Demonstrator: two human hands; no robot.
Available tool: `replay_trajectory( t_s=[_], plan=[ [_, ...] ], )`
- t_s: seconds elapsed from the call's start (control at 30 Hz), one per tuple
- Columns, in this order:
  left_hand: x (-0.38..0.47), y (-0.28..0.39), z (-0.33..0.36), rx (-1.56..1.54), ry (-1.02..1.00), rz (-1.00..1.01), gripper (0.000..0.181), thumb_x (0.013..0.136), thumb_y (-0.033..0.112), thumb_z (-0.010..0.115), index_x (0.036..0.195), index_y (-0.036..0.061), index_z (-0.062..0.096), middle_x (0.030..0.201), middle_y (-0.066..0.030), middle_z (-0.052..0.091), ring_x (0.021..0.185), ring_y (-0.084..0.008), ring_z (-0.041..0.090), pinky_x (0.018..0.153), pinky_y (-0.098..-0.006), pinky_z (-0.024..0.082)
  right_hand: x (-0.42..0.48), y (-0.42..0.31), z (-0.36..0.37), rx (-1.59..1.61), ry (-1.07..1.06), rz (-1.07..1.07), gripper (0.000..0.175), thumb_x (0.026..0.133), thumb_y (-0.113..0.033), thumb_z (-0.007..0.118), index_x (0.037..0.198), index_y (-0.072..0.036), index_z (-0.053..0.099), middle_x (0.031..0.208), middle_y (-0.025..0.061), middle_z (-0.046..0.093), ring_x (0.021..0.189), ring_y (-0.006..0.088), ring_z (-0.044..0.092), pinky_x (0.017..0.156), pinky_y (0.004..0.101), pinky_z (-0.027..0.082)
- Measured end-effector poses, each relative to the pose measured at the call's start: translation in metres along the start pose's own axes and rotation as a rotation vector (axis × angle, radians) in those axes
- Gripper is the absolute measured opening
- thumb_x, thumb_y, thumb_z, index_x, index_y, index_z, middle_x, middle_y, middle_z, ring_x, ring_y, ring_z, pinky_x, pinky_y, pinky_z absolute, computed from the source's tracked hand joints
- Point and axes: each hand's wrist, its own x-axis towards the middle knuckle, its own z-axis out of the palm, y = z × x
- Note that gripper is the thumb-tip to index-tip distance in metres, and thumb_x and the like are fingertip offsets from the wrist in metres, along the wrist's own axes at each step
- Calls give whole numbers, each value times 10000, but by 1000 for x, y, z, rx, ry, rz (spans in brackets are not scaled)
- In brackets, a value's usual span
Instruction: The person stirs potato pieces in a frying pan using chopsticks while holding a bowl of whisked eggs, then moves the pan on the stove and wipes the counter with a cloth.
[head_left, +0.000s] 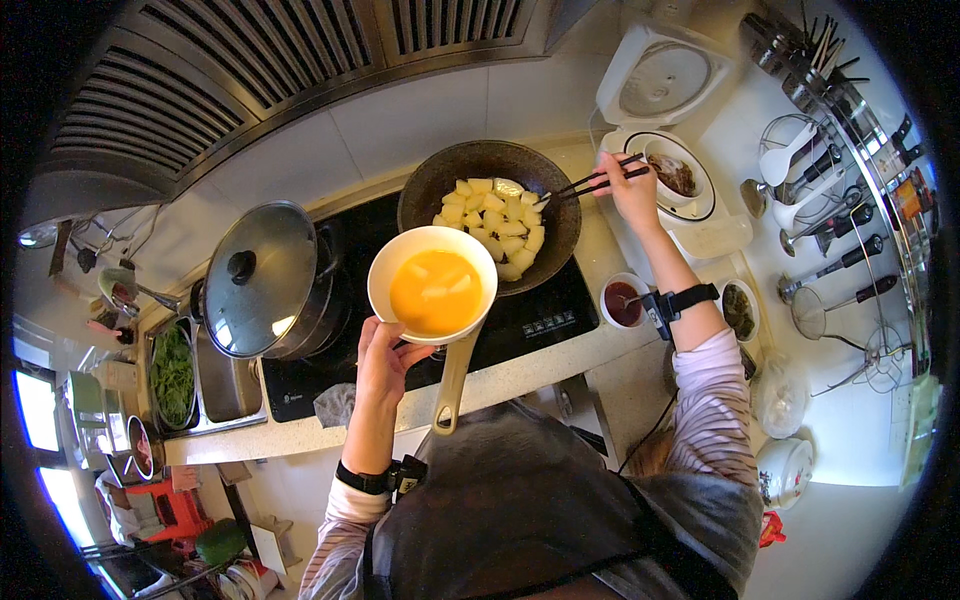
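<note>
My left hand (384, 367) grips the lower rim of a white bowl (380, 291) that holds an orange-yellow liquid, apparently beaten egg. This bowl is held up in front of a dark speckled wok (426, 176) and hides its lower left side. Inside the wok lie pale yellow-white chunks (491, 223), perhaps cut vegetable. The wok's beige handle (455, 386) points towards my body, below the bowl. My right hand (634, 196) holds a pair of dark chopsticks (589, 184). Their light tips reach over the wok's right side, close to the chunks.
Left of the wok stands a pot with a glass lid (259, 279). Leafy greens (172, 375) fill part of the sink. At right, an open rice cooker (701, 214) contains a bowl of dark food. A small bowl of red sauce (624, 304) stands nearby. Utensils (817, 187) hang along the wall.
</note>
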Motion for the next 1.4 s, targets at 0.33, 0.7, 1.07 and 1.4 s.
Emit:
replay_trajectory(
  t_s=[0.33,0.7,1.07,1.4],
  plan=[
    [-7,1,0,-23,8,33,242,741,147,427,927,2,371,831,-162,529,670,-240,583,598,-296,512,9,13,4,-147,-174,39,202,780,-164,522,758,33,558,652,68,564,545,124,564,448,220,450],
    [-3,-2,-4,-19,-10,-1,256,732,131,459,937,2,376,864,-168,525,676,-257,586,594,-298,516,-26,-56,7,79,-3,-139,267,814,-205,473,763,49,538,710,97,573,568,144,574,486,223,471],
    [-7,1,1,-28,-18,22,323,710,106,498,967,2,333,830,-158,518,640,-248,585,600,-303,512,-92,-81,62,258,-339,43,266,832,-191,430,696,33,479,704,136,559,556,158,582,435,218,484],
    [-10,-4,-8,-29,-6,-9,346,705,120,512,972,5,325,819,-158,527,619,-248,588,584,-308,511,-94,-51,73,429,-120,180,245,816,-209,465,664,-18,464,644,142,560,520,162,572,409,228,481]
  ],
)
